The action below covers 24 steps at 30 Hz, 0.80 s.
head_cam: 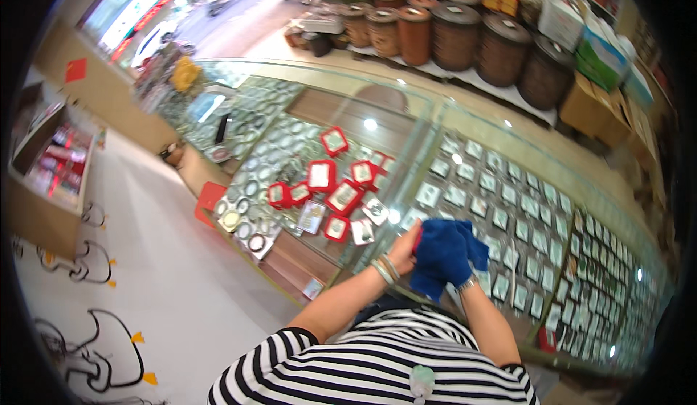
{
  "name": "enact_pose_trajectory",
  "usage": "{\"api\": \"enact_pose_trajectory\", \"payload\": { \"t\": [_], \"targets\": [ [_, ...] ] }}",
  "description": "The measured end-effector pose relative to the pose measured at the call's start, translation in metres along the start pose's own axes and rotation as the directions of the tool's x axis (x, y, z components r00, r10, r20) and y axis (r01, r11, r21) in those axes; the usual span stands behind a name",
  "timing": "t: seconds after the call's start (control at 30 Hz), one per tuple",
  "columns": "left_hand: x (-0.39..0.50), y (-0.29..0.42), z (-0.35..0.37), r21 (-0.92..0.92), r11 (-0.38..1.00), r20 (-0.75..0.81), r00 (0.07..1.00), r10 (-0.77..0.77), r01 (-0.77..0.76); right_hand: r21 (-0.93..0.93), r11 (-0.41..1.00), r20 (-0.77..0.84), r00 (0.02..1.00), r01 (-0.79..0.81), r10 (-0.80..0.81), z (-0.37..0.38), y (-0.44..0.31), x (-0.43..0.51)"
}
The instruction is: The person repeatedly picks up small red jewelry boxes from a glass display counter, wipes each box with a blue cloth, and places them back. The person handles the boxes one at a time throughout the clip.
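Note:
My left hand [402, 253] grips a red object [417, 240], only an edge of which shows beside a blue cloth [444, 252]. The cloth drapes over my right hand, hiding its fingers; just the right wrist [467, 284] with a metal band shows below. Both hands are held close together above the glass counter, in front of my striped shirt. Left of them, on the glass, lie several red-rimmed square boxes [344, 197] with clear tops. A white-framed case [362, 232] and a flat pale case [312, 216] lie nearest my left hand.
Under the counter glass [430, 127], rows of small cased pieces [509, 195] stretch right, and round bangles [272, 149] fill the left. A red stool [211, 203] stands by the counter's inner edge. Lidded brown jars [456, 37] line a shelf beyond.

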<state>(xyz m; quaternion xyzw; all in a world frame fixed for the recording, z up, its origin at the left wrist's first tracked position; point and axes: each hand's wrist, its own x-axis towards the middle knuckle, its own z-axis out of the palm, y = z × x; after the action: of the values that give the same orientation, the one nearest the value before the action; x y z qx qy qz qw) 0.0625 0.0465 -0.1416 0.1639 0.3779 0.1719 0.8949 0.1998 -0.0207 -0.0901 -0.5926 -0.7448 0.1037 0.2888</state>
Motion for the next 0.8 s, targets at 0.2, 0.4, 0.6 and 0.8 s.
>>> {"api": "enact_pose_trajectory", "payload": {
  "t": [0.2, 0.4, 0.6, 0.8],
  "targets": [
    [-0.007, 0.01, 0.004, 0.046, 0.997, 0.049, 0.996, -0.069, 0.066, -0.074, 0.997, -0.021, 0.999, -0.038, 0.037, 0.015, 0.005, -0.005],
    [-0.022, 0.017, 0.011, 0.189, 0.98, 0.063, 0.995, -0.077, 0.064, 0.126, 0.977, -0.108, 0.977, -0.17, 0.184, 0.005, -0.001, -0.015],
    [-0.015, 0.006, 0.008, 0.172, 0.985, 0.087, 0.995, -0.047, 0.031, 0.059, 0.975, -0.023, 0.976, -0.213, 0.214, -0.019, -0.017, -0.01],
    [-0.011, 0.002, 0.003, 0.222, 0.975, 0.037, 0.999, -0.018, 0.009, -0.025, 0.978, -0.066, 0.976, -0.208, 0.206, 0.042, 0.005, -0.037]
  ]
}}
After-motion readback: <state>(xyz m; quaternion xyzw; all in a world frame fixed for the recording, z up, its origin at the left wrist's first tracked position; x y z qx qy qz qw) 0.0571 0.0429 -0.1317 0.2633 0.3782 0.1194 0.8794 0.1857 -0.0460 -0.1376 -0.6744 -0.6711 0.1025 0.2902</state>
